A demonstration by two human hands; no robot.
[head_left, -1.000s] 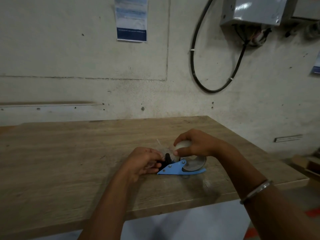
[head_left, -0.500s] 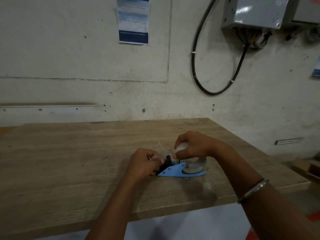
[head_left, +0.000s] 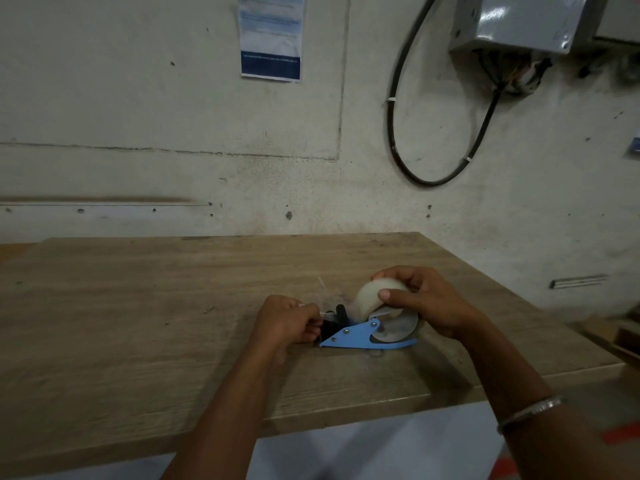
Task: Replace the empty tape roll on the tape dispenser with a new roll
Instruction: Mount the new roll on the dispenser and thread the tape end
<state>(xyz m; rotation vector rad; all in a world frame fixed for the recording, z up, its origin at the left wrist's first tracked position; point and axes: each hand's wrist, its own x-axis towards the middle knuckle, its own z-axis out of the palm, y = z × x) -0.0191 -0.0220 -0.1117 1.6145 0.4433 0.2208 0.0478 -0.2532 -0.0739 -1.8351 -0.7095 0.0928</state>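
Observation:
A blue tape dispenser [head_left: 360, 336] lies on the wooden table [head_left: 138, 306], its black front end pointing left. A whitish, translucent tape roll [head_left: 369, 297] sits in its rear half. My right hand [head_left: 426, 303] curls over the top of the roll, thumb pressed on its face. My left hand [head_left: 287, 322] is curled at the dispenser's black front end and pinches what looks like the loose clear tape end [head_left: 320, 289], which is thin and hard to make out.
The table's front edge [head_left: 346, 420] runs close below the dispenser and its right edge falls off past my right wrist. A wall stands behind the table with a black cable loop [head_left: 433, 181], a grey metal box [head_left: 519, 22] and a paper notice [head_left: 270, 36].
My right hand has shifted slightly back on the roll, so more of the roll's white face shows. My left hand stays curled at the dispenser's front end.

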